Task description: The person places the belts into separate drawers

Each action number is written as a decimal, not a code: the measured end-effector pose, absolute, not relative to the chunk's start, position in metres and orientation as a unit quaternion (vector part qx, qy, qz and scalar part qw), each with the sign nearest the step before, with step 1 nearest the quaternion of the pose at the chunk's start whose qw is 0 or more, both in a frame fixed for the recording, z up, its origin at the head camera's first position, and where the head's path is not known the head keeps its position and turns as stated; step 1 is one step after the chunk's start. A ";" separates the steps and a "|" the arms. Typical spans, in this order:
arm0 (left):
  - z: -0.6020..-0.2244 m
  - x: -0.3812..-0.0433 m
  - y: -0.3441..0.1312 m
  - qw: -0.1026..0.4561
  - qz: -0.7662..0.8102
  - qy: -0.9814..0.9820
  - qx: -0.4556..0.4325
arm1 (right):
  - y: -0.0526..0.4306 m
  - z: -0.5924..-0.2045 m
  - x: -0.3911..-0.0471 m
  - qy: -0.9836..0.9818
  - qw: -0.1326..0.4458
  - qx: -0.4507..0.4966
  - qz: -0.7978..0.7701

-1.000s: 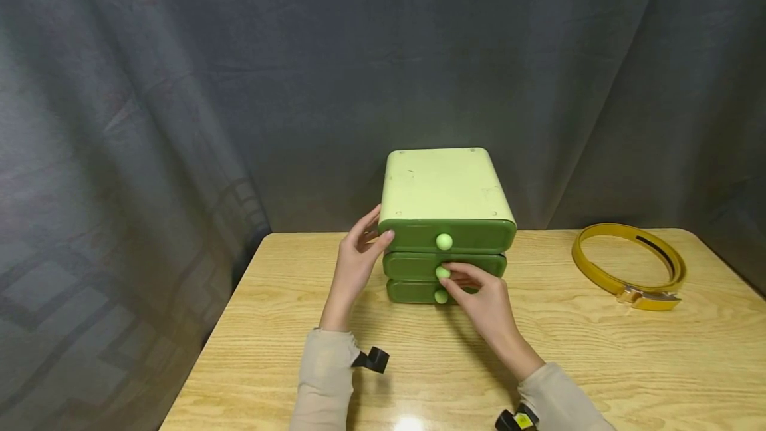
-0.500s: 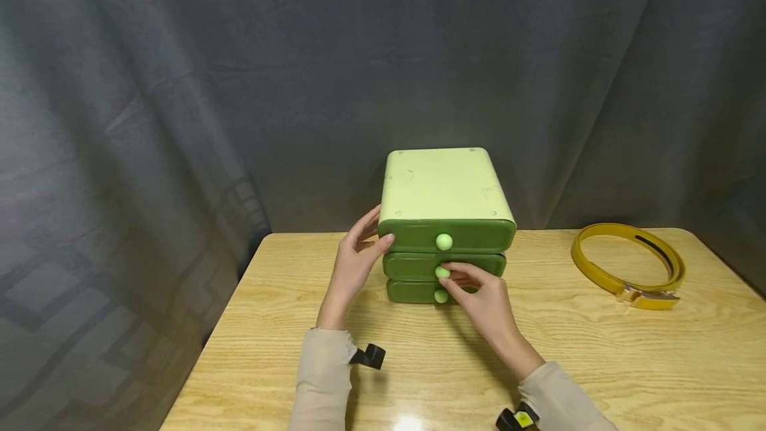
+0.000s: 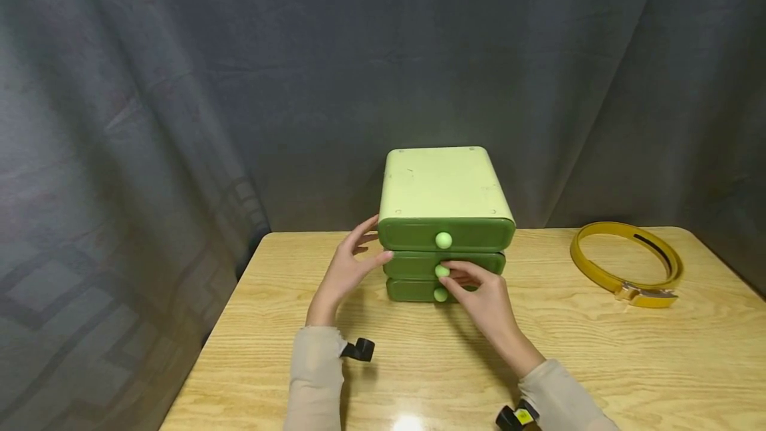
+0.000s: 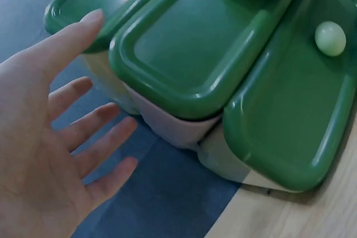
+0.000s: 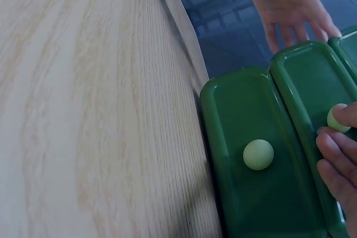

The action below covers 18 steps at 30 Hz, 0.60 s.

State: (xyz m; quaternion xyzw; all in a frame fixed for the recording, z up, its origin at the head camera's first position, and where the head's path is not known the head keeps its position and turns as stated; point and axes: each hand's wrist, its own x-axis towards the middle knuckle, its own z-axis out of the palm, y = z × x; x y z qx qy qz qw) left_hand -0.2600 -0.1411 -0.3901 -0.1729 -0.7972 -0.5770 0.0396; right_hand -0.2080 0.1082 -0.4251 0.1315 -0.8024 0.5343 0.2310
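Observation:
A small chest of three drawers stands on the table, pale green on top with dark green fronts. My right hand pinches the round light-green knob of the middle drawer between thumb and fingertips. At the chest's left side is my left hand, its fingers spread and fairly straight, holding nothing. In the left wrist view its thumb lies over the edge of the top drawer; whether it touches, I cannot tell. The top and bottom knobs are untouched.
A coiled yellow belt with a gold-coloured buckle lies to the right on the wooden table. Dark grey curtain hangs behind the table and down its left side.
My left hand has slid down and a little to the left, its thumb dropping from the top drawer's edge to the middle drawer's height. My right hand stays on the middle knob.

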 end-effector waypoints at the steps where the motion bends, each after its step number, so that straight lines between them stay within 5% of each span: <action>1: -0.391 -0.260 -0.141 0.029 -0.577 -0.800 -0.165 | 0.108 -0.425 -0.208 -0.802 0.230 0.132 0.534; 8: -0.397 -0.263 -0.137 -0.026 -0.563 -0.814 -0.141 | 0.108 -0.422 -0.208 -0.804 0.225 0.128 0.535; 18: -0.402 -0.264 -0.131 0.019 -0.531 -0.831 -0.166 | 0.109 -0.423 -0.207 -0.805 0.223 0.132 0.533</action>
